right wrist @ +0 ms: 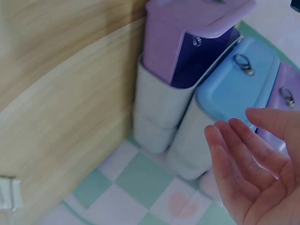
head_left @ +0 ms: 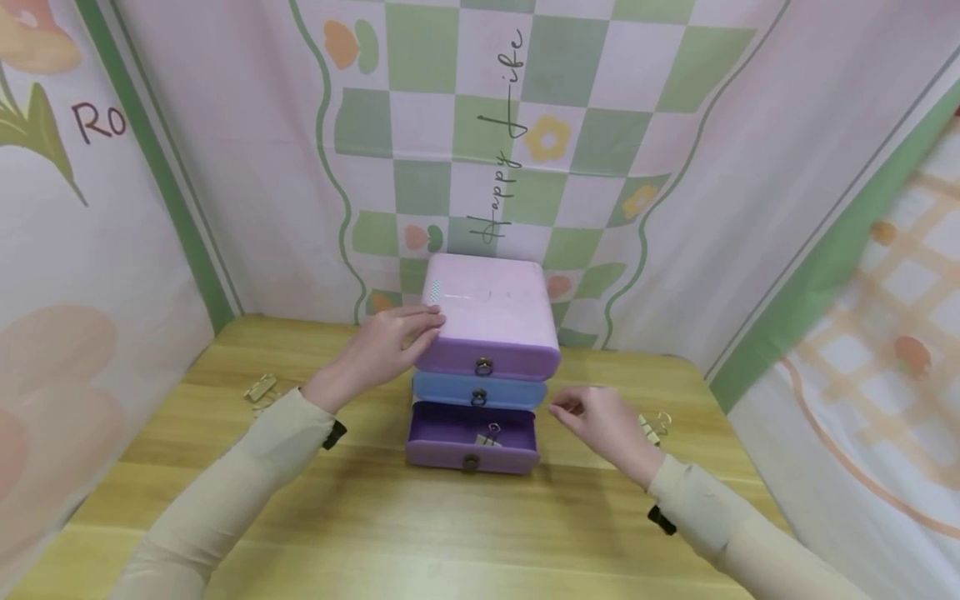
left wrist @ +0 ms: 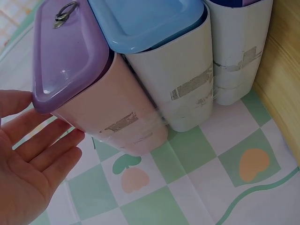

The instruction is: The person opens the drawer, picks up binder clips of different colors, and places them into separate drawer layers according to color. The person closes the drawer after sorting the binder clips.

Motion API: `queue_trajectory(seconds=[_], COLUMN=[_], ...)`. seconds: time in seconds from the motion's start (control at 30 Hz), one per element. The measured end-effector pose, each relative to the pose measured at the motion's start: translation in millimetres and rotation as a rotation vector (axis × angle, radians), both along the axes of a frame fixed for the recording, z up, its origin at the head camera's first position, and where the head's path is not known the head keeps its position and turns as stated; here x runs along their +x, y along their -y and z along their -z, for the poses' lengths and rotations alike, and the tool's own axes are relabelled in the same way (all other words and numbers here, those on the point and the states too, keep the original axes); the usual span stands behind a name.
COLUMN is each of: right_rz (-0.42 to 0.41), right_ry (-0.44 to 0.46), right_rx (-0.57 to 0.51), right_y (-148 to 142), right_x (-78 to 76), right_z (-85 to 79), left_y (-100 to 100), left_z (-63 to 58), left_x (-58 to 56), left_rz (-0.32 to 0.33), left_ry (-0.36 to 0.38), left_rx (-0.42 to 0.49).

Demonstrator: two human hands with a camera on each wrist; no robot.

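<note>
A small three-drawer cabinet (head_left: 487, 292) with a pink top stands on the table by the back cloth. Its purple top drawer (head_left: 517, 362) and blue middle drawer (head_left: 442, 390) are pushed in. The lowest purple drawer (head_left: 435, 457) is pulled out, with a binder clip (head_left: 489, 439) inside. My left hand (head_left: 384, 343) rests its fingertips on the cabinet's upper left edge, fingers extended. To the right of the blue drawer, my right hand (head_left: 603, 421) hovers with loosely bent fingers; nothing shows between them in the right wrist view.
Gold binder clips (head_left: 261, 388) lie on the table left of the cabinet, and more clips (head_left: 649, 429) lie at the right, partly behind the right hand. A checkered cloth (head_left: 491, 125) hangs behind. The wooden table (head_left: 360, 533) extends in front.
</note>
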State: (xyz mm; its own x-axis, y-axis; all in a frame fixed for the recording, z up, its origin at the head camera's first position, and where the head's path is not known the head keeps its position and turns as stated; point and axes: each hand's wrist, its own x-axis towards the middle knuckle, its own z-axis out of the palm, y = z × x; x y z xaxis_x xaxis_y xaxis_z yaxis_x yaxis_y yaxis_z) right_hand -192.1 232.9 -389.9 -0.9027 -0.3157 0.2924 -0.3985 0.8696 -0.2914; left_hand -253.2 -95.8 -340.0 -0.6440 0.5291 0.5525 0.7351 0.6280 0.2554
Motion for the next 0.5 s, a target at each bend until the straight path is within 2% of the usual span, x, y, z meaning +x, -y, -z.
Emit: queue_trajectory(seconds=[0.2,0.5], right_rz=[0.038,0.142], right_ry=[0.008,0.01], right_rx=[0.012,0.059], right_y=[-23,-59], right_x=[-0.8,-7.7], right_z=[5.4,16.6], left_y=[-1,-2], left_z=[1.5,1.1], left_x=[-1.2,-0.1], left_rz=[-0.002,-0.003], left_ry=[0.002,0.014], left_rx=[0.007,0.017])
